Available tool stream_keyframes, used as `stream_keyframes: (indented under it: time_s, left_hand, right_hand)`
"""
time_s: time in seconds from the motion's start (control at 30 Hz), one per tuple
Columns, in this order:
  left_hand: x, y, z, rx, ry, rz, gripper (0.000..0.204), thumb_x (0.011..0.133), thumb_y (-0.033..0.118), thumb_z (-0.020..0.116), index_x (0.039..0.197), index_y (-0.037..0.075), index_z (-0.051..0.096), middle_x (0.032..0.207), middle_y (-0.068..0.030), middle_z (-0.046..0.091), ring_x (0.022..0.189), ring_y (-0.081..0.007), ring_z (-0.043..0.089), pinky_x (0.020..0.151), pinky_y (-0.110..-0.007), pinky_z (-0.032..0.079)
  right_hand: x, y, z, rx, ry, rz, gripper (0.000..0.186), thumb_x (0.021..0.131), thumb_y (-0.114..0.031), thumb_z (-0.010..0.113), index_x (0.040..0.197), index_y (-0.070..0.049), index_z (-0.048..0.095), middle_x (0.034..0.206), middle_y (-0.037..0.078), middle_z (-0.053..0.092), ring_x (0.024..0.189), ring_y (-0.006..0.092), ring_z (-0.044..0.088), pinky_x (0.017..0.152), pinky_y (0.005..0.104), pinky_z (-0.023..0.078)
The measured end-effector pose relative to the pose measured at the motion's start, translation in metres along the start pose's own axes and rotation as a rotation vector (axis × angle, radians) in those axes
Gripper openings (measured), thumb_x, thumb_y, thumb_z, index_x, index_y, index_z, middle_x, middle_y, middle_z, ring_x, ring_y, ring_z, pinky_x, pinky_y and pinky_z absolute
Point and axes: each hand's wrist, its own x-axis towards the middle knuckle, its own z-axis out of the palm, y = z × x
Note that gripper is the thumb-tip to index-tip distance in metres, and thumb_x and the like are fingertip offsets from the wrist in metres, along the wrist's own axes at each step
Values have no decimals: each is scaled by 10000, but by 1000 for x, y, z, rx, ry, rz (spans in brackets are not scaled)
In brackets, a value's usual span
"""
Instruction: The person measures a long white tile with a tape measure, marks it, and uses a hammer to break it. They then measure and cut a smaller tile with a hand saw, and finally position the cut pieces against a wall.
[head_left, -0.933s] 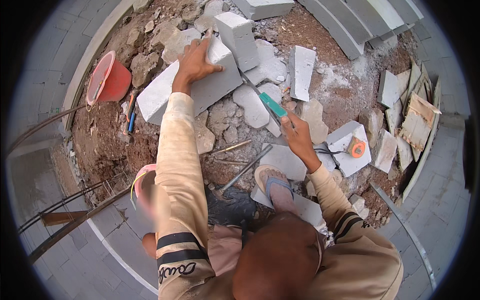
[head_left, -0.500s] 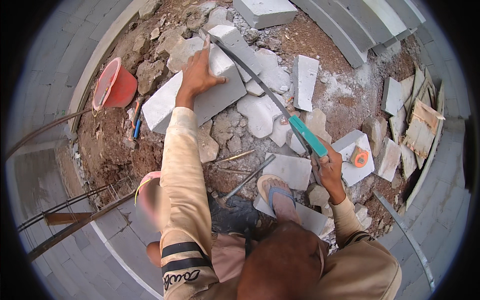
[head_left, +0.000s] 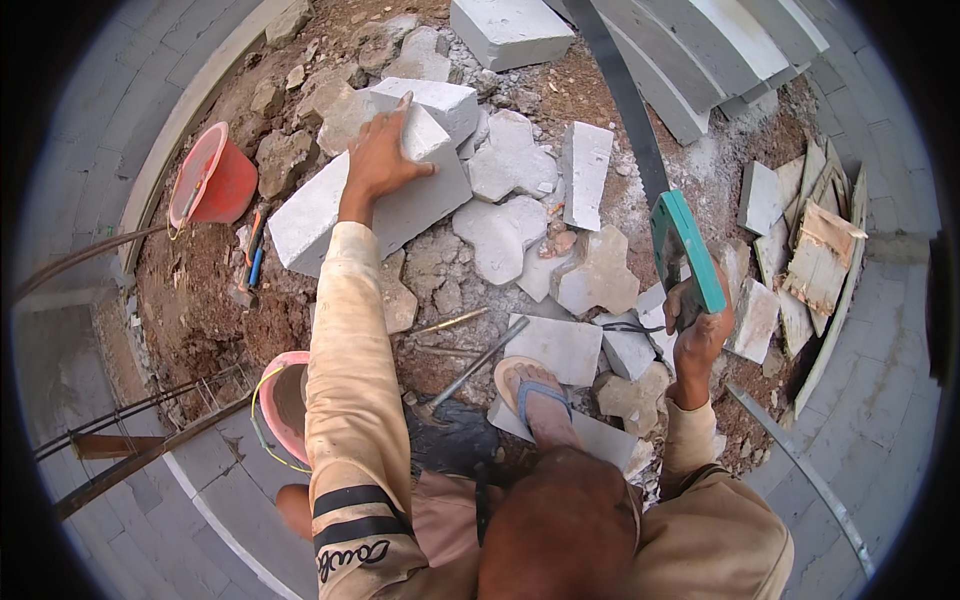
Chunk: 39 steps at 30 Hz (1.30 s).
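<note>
My left hand [head_left: 380, 165] grips the top corner of a long white block [head_left: 310, 225], fingers spread over it and thumb on its face. A smaller white block [head_left: 435, 105] lies just behind that one. My right hand [head_left: 698, 335] is closed round the teal handle [head_left: 688, 245] of a handsaw, held out to the right with its long dark blade [head_left: 625, 100] pointing away from me, clear of the gripped block. Broken pale slabs [head_left: 500, 240] lie between my hands, and a metal-shafted hammer [head_left: 470, 360] rests near my sandaled foot [head_left: 540, 400].
Red bucket [head_left: 220, 180] and hand tools [head_left: 255, 260] lie left; pink bucket [head_left: 285, 400] is beside my left forearm. Stacked long blocks [head_left: 700, 60] stand back right, above thin broken boards [head_left: 815, 255]. Steel rods [head_left: 120, 420] cross at lower left, a metal strip [head_left: 800, 470] at lower right.
The handsaw has moved rightward, away from the gripped block, its blade swinging from diagonal across the blocks to pointing forward. My left hand stays on the block.
</note>
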Motion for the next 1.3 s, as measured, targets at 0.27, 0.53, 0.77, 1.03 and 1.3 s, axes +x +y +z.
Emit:
stream_keyframes:
  time_s: [0.27, 0.53, 0.77, 1.03, 1.3]
  left_hand:
    - [-1, 1, -1, 30, 2, -2, 1122, 585, 434, 927, 1557, 179, 428, 1465, -143, 515, 1366, -385, 468, 1140, -555, 342]
    - [0, -2, 3, -18, 37, 28, 1138, 567, 445, 928, 1567, 233, 428, 1493, -134, 515, 1390, -369, 457, 1159, -578, 313]
    - [1, -6, 6, -14, 48, 20, 1124, 556, 454, 931, 1553, 252, 455, 1498, -141, 510, 1388, -365, 460, 1158, -574, 316]
    - [4, -3, 6, 1, 37, 2, 1106, 567, 456, 926, 1548, 249, 462, 1467, -145, 532, 1374, -366, 474, 1145, -572, 329]
    - [0, 2, 2, 20, 36, -30, 1109, 550, 448, 913, 1545, 244, 469, 1432, -152, 549, 1366, -373, 478, 1138, -574, 330]
  right_hand:
    - [-1, 44, -35, -116, 91, 116, 759, 915, -738, 584, 1093, 0, 610, 713, -4, 526, 570, 71, 482, 497, 238, 381]
    - [-16, 127, -40, -628, 122, 102, 510, 930, -515, 719, 1068, -28, 658, 752, 61, 600, 669, 175, 561, 623, 348, 434]
    - [-36, 154, -32, -959, -204, 144, 545, 905, -407, 743, 1283, -39, 606, 1132, 205, 666, 1020, 416, 656, 880, 491, 501]
    - [14, 166, 69, -708, -80, 14, 784, 880, -335, 779, 1454, 59, 418, 1370, 272, 531, 1216, 433, 560, 1013, 486, 470]
    - [69, 189, 132, -773, -12, 307, 720, 766, -330, 847, 1270, 43, 492, 1177, 289, 650, 1116, 476, 628, 963, 514, 491]
